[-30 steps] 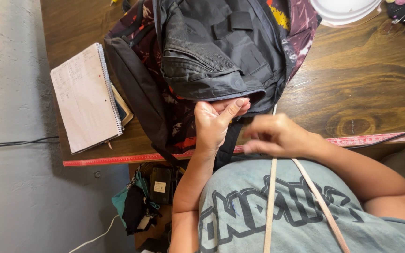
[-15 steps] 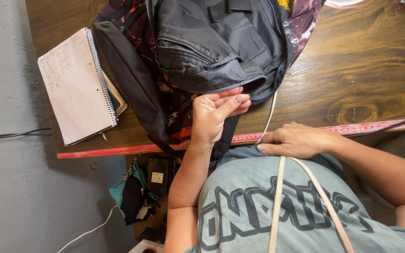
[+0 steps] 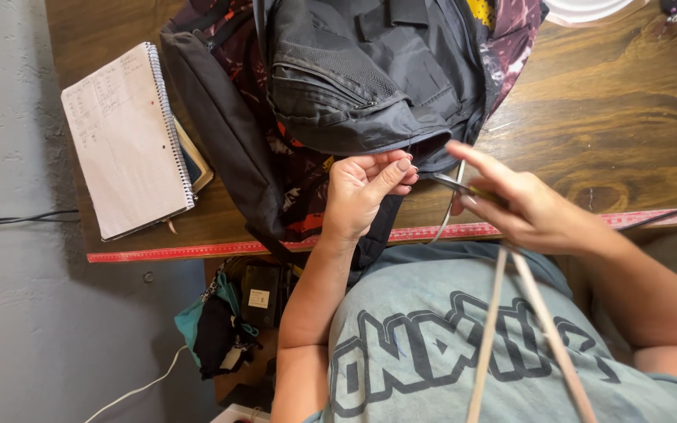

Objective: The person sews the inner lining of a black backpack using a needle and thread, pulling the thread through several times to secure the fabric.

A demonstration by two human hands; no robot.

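Wooden table point(image 3: 628, 133) across the upper frame, red ruler point(image 3: 197, 251) along its near edge. Black backpack point(image 3: 370, 86) at top centre, spiral notebook point(image 3: 123, 141) at upper left. Left hand point(image 3: 366, 188) at centre, fingers curled, pinching the backpack's lower edge. Right hand point(image 3: 523, 207) just right, fingers closed on small scissors point(image 3: 460, 186), tips near the fabric.

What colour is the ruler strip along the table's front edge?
Red; the ruler strip shows best in the head view.

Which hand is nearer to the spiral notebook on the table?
Left. The left hand pinches the black bag beside the spiral notebook; the right hand is farther away, beyond the bag's edge.
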